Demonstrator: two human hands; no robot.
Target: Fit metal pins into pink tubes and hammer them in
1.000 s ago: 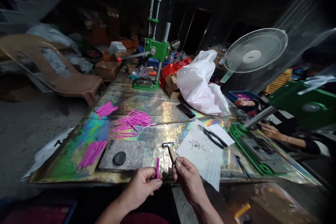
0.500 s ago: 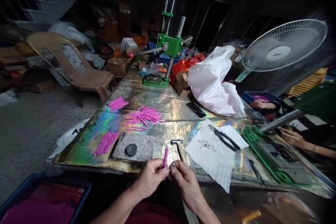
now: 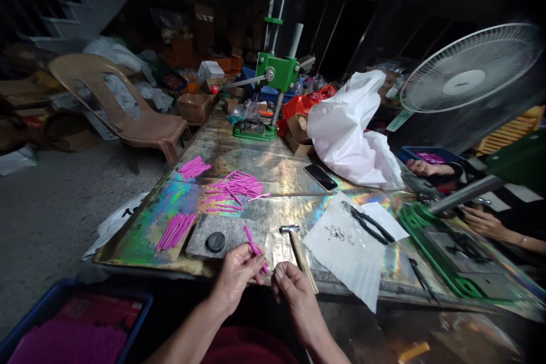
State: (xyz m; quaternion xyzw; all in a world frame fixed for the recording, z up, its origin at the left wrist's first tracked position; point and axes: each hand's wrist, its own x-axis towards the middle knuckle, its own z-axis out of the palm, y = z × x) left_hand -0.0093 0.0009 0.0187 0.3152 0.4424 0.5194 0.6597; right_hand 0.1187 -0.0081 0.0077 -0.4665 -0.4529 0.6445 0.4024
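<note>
A short magenta cord (image 3: 249, 238) is pinched in my left hand (image 3: 234, 278), slanting up and leftward past the fingertips. Just to its right, my right hand (image 3: 295, 291) has thumb and forefinger pressed together; whatever may be between them is too small to see. Beyond my hands lies a small hammer (image 3: 297, 243), its head away from me. A grey stone block (image 3: 236, 226) with a round black disc (image 3: 215, 242) on it sits to the left. Similar magenta cords lie in a loose pile (image 3: 236, 186) and two bundles.
Small metal pins (image 3: 338, 233) and black-handled pliers (image 3: 371, 224) rest on white sheeting (image 3: 362, 273). A phone (image 3: 321, 177), white bag (image 3: 350, 131) and green presses (image 3: 277, 71) stand farther out. At right, a co-worker's hand (image 3: 486, 224) is beside a press. A blue bin (image 3: 147, 301) is lower left.
My left hand has moved left and away from the right hand, and the cord in it has tipped from nearly upright to slanting left. My right hand stays almost in place.
</note>
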